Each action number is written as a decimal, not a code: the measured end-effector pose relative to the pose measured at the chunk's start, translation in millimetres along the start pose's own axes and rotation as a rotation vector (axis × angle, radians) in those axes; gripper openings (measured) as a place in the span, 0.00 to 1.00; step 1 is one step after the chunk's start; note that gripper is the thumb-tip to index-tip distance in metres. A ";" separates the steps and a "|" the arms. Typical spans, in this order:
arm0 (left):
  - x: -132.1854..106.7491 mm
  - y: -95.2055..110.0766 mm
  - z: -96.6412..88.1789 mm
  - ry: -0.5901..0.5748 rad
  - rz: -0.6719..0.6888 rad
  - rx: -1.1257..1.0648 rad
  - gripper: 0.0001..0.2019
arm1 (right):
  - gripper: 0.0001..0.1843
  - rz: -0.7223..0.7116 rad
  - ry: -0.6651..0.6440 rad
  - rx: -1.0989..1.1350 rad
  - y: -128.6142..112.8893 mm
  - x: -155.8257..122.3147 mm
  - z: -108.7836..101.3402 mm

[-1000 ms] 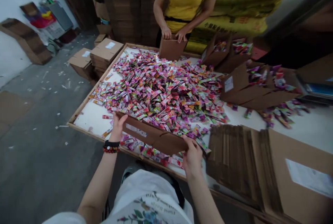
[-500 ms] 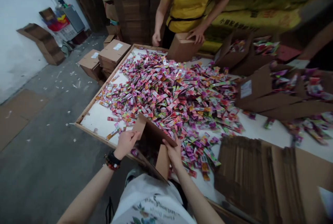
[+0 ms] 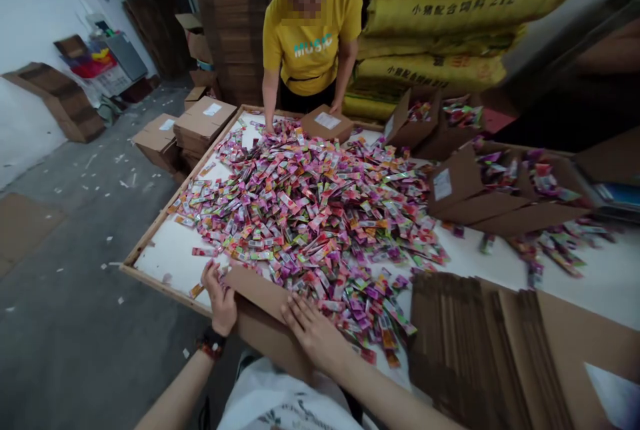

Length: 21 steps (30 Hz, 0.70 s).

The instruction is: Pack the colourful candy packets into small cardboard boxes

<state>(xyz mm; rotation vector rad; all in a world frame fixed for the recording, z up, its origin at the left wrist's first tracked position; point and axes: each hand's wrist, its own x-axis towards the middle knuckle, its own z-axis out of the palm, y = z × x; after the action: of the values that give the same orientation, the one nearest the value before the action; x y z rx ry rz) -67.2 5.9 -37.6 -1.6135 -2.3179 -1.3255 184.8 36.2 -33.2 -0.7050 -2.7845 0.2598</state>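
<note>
At the near table (image 3: 150,277) edge, the cardboard box (image 3: 265,317) now sits lower: left hand (image 3: 219,300) grips its flap, right hand (image 3: 315,333) lies spread open on it.

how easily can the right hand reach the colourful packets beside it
Probably yes: the right hand lies right beside the packets, with nothing visible between them, though it now rests on a brown cardboard box.

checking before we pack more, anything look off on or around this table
Yes. Loose packets lie scattered on the table at the right, apart from the main pile and just below the open cartons, so they look spilled. White scraps also litter the concrete floor left of the table.
</note>
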 end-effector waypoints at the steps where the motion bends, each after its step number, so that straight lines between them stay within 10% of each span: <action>1: -1.6 -3.1 -6.9 -0.052 0.033 -0.003 0.33 | 0.30 -0.052 -0.082 0.067 2.7 3.4 -1.2; 6: -4.3 -1.9 -20.4 -0.653 0.381 0.476 0.31 | 0.48 -0.044 -0.413 0.329 12.0 27.0 -14.5; 13: 20.2 19.3 8.8 -0.961 0.708 0.457 0.33 | 0.55 -0.055 -0.406 0.264 26.6 24.3 7.1; 19: 39.2 38.6 12.4 -1.302 0.856 0.326 0.65 | 0.47 -0.048 -0.206 0.415 30.3 15.6 17.9; 21: 40.6 44.2 13.6 -1.380 0.926 0.320 0.66 | 0.39 0.198 0.008 0.583 34.4 -4.0 33.5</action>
<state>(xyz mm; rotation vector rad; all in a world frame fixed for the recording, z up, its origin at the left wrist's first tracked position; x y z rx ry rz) -46.0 50.0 -0.4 -3.2710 -1.2551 0.5202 193.6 60.5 -73.9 -0.8109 -2.4289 1.0455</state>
